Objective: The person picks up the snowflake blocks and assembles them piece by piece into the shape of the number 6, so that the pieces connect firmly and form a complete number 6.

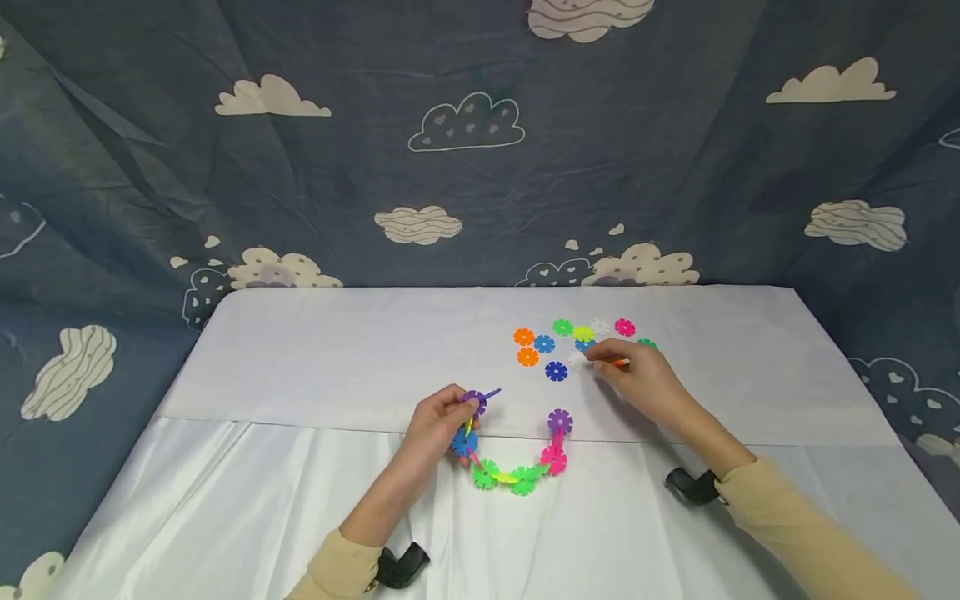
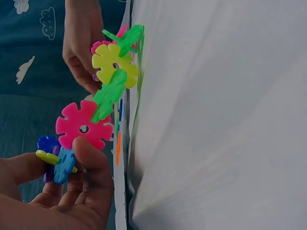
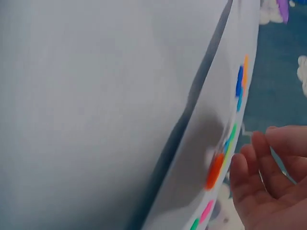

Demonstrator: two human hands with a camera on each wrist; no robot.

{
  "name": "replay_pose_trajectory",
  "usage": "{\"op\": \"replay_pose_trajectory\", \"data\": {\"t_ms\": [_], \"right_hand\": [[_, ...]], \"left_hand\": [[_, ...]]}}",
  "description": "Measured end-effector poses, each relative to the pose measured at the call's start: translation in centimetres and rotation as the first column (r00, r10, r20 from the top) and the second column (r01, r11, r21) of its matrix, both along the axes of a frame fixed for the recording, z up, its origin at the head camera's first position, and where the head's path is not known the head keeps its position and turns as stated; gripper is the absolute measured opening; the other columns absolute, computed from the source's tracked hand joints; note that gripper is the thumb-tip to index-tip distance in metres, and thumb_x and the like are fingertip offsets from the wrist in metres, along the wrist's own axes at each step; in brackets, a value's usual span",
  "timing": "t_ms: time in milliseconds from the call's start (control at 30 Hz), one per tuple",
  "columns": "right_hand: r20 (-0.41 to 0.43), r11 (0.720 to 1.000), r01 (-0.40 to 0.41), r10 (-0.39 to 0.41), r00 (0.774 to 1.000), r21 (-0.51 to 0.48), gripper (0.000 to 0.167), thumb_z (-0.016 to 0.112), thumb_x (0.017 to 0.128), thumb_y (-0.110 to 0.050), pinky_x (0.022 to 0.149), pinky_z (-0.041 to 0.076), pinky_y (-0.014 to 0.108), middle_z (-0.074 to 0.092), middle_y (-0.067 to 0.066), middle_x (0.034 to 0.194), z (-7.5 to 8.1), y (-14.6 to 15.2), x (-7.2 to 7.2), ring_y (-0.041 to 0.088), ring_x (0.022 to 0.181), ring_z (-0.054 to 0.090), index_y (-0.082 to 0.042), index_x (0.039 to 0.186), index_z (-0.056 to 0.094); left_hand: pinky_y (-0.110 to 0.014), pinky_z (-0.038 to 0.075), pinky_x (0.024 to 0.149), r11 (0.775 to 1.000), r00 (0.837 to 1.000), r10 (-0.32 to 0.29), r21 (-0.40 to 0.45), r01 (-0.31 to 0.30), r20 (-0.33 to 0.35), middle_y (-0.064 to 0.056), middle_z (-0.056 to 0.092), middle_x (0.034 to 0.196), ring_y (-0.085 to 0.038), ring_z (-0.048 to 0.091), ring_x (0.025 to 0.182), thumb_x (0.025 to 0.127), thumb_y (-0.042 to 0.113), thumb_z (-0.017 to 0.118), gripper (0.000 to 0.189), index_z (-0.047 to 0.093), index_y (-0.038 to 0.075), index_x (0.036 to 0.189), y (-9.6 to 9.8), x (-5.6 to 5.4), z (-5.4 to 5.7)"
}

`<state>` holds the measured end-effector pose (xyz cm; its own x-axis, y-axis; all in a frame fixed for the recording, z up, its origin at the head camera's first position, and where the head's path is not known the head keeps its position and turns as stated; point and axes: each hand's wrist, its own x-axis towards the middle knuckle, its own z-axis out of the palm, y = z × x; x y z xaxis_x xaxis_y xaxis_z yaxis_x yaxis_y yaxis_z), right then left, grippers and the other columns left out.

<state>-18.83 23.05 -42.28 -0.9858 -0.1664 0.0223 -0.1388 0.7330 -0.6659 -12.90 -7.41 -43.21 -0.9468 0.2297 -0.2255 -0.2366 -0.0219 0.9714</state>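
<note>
Cloud-printed cloth (image 1: 480, 50) backs my white table (image 1: 300, 358); at lower centre my left hand (image 1: 435, 425) grips one end of the disc chain (image 1: 523, 482), seemingly to steady it; right of centre my right hand (image 1: 641, 379), loosely curved, apparently empty, hovers near loose discs (image 1: 557, 371), perhaps spread for easy reach.

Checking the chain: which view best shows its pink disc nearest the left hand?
Left wrist: the pink disc faces that camera, slots and hole visible. Head shows it nearly edge-on; right wrist doesn't show it.
</note>
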Motion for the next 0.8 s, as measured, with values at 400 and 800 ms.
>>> {"op": "replay_pose_trajectory", "data": {"t_ms": [400,800], "right_hand": [[0.087,0.998,-0.013,0.007,0.996,0.068,0.033,0.065,0.091,-0.003,0.091,0.05,0.046,0.062,0.019,0.12,-1.0,3.4,-2.0,0.032,0.101,0.055,-0.001,0.124,0.063],[0.096,0.994,-0.034,0.025,0.995,0.104,0.033,0.073,0.087,-0.003,0.08,0.051,0.035,0.062,0.014,0.104,-1.4,3.9,-2.2,0.027,0.089,0.051,0.0,0.118,0.065]], "left_hand": [[-0.024,0.046,0.045,1.0,1.0,0.008,-0.004,-0.008,-0.002,-0.015,0.062,0.085,-0.015,0.049,0.054,0.1,0.019,0.057,0.018,0.06,0.001,0.098,-0.2,0.0,0.2],[-0.024,0.047,0.046,1.0,1.0,-0.006,-0.001,0.006,-0.014,-0.015,0.062,0.086,-0.014,0.049,0.054,0.1,0.019,0.056,0.018,0.059,0.001,0.098,-0.3,0.0,0.1]]}}
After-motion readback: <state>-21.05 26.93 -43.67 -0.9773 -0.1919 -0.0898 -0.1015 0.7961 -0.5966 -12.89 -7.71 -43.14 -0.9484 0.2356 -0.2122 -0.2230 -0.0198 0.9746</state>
